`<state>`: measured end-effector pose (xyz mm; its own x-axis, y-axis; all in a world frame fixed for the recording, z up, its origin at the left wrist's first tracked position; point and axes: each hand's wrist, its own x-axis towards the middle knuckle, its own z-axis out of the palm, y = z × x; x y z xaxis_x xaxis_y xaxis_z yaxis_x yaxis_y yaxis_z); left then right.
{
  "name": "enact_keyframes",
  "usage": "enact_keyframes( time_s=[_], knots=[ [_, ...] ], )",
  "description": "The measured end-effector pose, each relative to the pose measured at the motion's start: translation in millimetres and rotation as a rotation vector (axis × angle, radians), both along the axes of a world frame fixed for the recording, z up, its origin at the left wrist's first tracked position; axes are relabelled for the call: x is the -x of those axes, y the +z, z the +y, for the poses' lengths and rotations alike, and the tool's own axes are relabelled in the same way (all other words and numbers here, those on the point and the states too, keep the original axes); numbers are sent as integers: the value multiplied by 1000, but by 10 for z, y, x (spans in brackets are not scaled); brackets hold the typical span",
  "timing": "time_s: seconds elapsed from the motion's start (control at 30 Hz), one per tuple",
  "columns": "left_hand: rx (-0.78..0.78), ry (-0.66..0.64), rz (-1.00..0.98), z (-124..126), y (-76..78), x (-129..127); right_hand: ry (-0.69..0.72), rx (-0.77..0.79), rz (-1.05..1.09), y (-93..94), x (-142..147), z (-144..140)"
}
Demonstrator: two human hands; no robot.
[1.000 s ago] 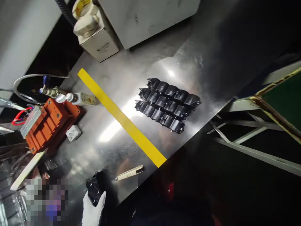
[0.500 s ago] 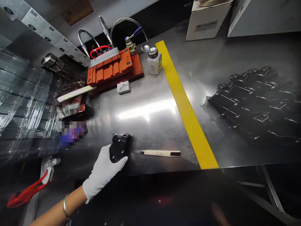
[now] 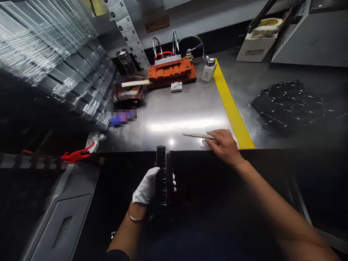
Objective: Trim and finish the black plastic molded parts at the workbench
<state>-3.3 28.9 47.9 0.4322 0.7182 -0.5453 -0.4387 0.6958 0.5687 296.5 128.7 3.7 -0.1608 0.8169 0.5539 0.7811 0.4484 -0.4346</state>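
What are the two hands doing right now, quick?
Left hand: gloved, closed around a black plastic part, held in front of the table edge.
Right hand: bare, fingers resting on the tweezers lying on the metal table; no firm grasp visible.

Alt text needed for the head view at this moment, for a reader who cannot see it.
A gloved left hand holds a black plastic part below the steel bench edge, while the bare right hand rests its fingers on tweezers lying beside a yellow stripe. Further back stand an orange fixture and more black parts.
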Motion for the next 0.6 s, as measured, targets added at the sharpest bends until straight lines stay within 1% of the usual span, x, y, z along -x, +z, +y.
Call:
enact_keyframes(
  time_s=[0.03,0.1,0.17,0.23,0.27,0.3,0.33,0.4,0.43,0.47,0.53,0.6],
  knots=[
    [59,-31,-112,-117,-55,15,46,49,-86,-3,136,121],
    [124,-95,-264,-318,-147,69,52,133,-227,-60,334,298],
    [146,-113,-316,-495,-213,153,24,178,-311,-103,453,371],
    [127,-60,-275,-668,-253,248,8,199,-325,-73,530,313],
    [99,-26,-233,-752,-264,295,24,207,-304,-29,565,225],
    [64,-2,-188,-833,-268,340,69,216,-267,29,604,99],
    [29,11,-147,-908,-266,382,147,226,-219,97,647,-61],
    [-15,12,-81,-1031,-243,459,360,245,-130,235,749,-444],
    [-9,-3,-57,-1076,-225,492,461,253,-109,294,804,-641],
    [12,-24,-40,-1110,-204,520,533,258,-110,340,857,-825],
    [60,-61,-18,-1147,-164,558,594,250,-136,387,943,-1116],
    [95,-105,-15,-1159,-144,568,577,234,-161,379,992,-1280]
  ],
)
